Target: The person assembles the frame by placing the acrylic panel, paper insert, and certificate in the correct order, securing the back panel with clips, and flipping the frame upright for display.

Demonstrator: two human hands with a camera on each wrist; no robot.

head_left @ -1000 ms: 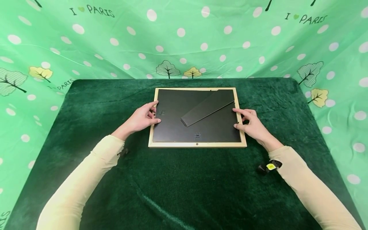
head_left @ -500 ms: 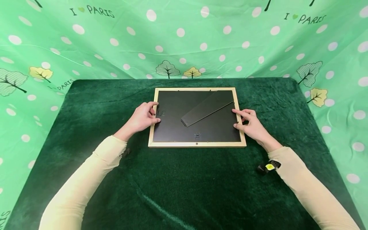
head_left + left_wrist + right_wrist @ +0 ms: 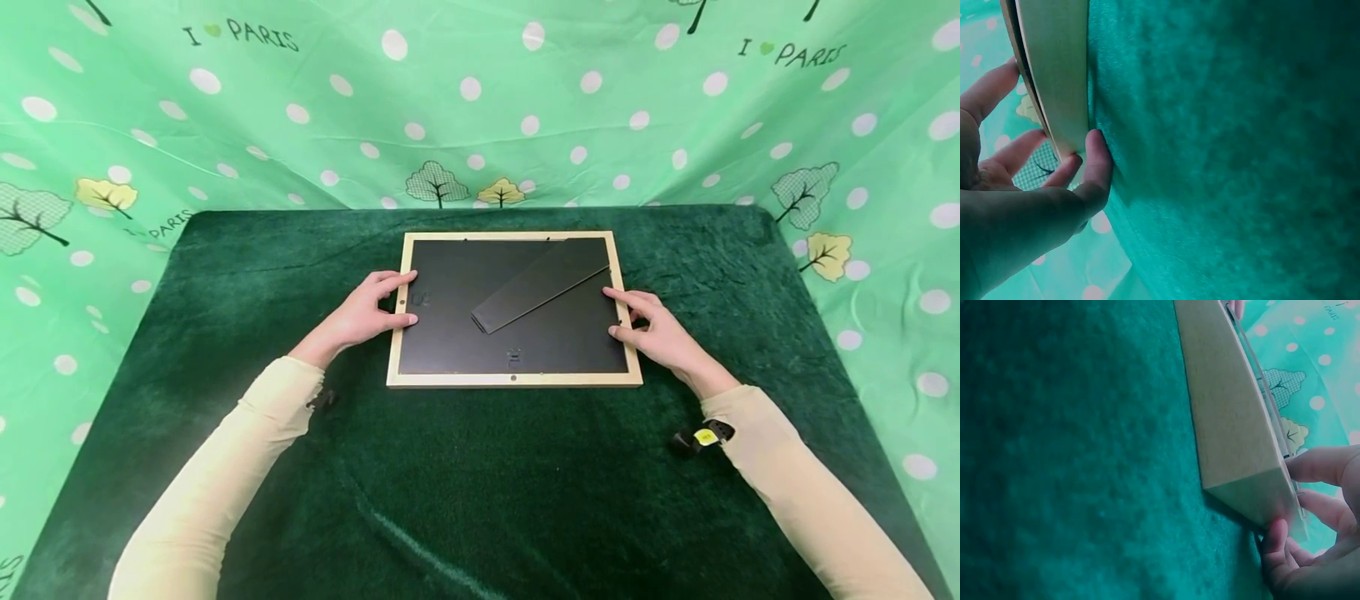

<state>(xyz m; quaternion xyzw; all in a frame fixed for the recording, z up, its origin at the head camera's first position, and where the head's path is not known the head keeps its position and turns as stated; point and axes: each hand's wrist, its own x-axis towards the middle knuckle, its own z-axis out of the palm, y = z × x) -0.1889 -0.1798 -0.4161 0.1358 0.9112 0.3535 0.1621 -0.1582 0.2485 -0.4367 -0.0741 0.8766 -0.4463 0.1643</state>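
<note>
A light wooden picture frame (image 3: 450, 380) lies back side up on the table. Its black backing board (image 3: 442, 342) sits inside the rim, with a folded stand leg (image 3: 528, 287) slanting across it. My left hand (image 3: 362, 313) holds the frame's left side, thumb and index finger touching the board's edge. In the left wrist view, other fingers are against the frame's pale outer side (image 3: 1057, 75). On the right side, my right hand (image 3: 654, 332) grips likewise, thumb and index tips on the board. Its lower fingers curl at the frame's corner (image 3: 1266, 494) in the right wrist view.
Dark green velvet cloth (image 3: 480, 475) covers the table under the frame. A green curtain (image 3: 480, 100) with white dots and printed trees surrounds the back and sides. A black strap device with a yellow label (image 3: 707, 436) is on the right wrist.
The backing board has settled flush inside the rim; its upper left edge earlier overlapped the frame, and a small clip there now shows. My left fingers have straightened slightly. The right hand barely moved.
</note>
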